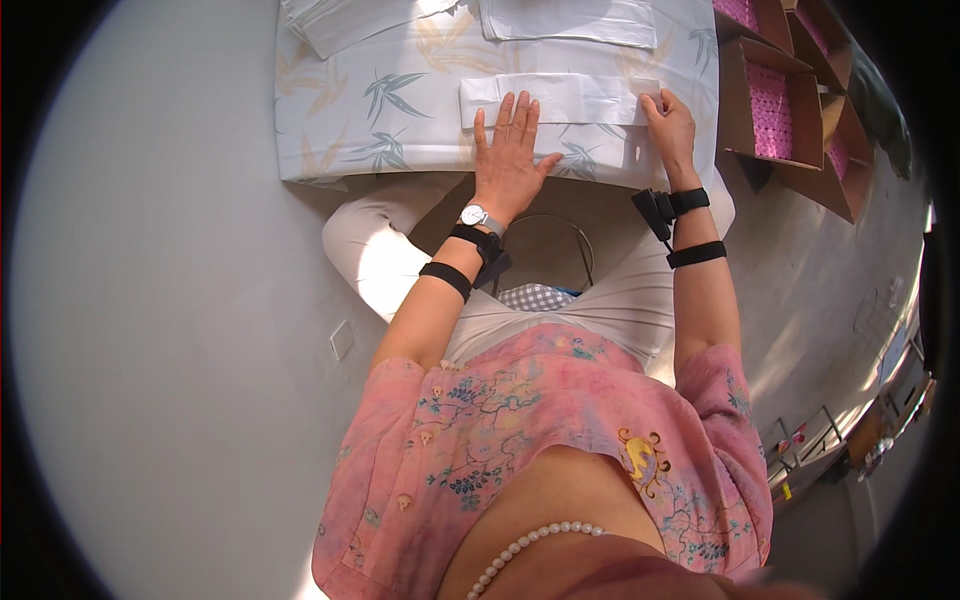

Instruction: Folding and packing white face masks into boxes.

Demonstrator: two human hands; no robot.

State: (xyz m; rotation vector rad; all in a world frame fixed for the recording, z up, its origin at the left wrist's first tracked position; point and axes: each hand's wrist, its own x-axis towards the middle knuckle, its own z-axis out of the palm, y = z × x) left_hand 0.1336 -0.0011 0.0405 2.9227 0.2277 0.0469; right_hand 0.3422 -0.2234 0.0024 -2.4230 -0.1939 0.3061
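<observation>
A white folded sheet, long and flat (575, 98), lies on a table covered with a pale leaf-patterned cloth (330, 130). My left hand (508, 152) rests flat on the cloth, fingers spread, with the fingertips over the sheet's lower edge. My right hand (670, 128) pinches the sheet's right end between thumb and fingers. Both wrists carry black straps, and the left one also bears a watch.
More white folded sheets lie at the table's far edge (568, 18) and far left (350, 20). Open cardboard boxes with pink contents (770, 110) stand on the floor at the right. A wire frame and checked cloth (545, 290) sit under the table by my knees.
</observation>
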